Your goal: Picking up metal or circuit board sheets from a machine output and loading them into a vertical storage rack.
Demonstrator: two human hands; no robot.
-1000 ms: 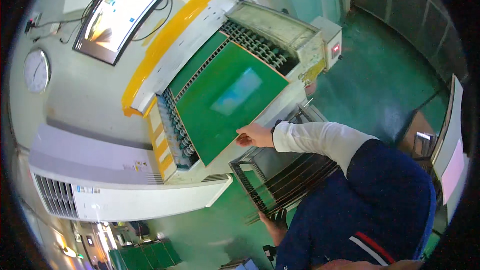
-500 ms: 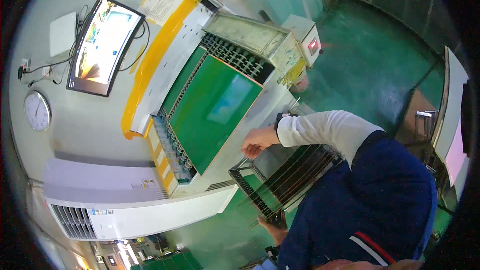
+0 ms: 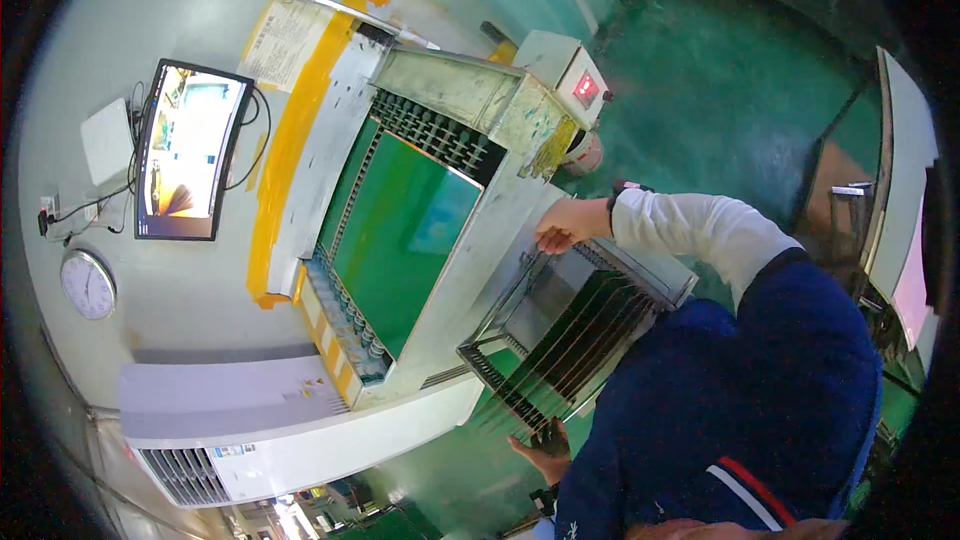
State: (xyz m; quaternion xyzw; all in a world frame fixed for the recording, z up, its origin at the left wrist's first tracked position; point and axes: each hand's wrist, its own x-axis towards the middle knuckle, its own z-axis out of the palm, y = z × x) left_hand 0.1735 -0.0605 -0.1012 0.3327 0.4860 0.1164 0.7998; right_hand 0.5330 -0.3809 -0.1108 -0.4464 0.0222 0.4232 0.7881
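A metal slotted rack stands in front of me with several thin panels upright in it, seen edge-on. My right hand is at the rack's upper side rail. Its fingers are curled closed, and what is between them, if anything, is hidden. At the rack's lower end, my left hand holds the frame, with its thumb apart and the fingers partly dark and hard to see. Beyond the rack, a glossy green panel lies flat on the rollers of a conveyor machine.
The conveyor's black rollers show beside the panel. A control box with a lit red display sits at its far end, above a bucket. On the left are a monitor, a clock and a white air conditioner.
My right hand has moved along the rack's rail, away from the near corner towards the far end. My left hand stays at the rack's lower end. The whole view has shifted and turned slightly.
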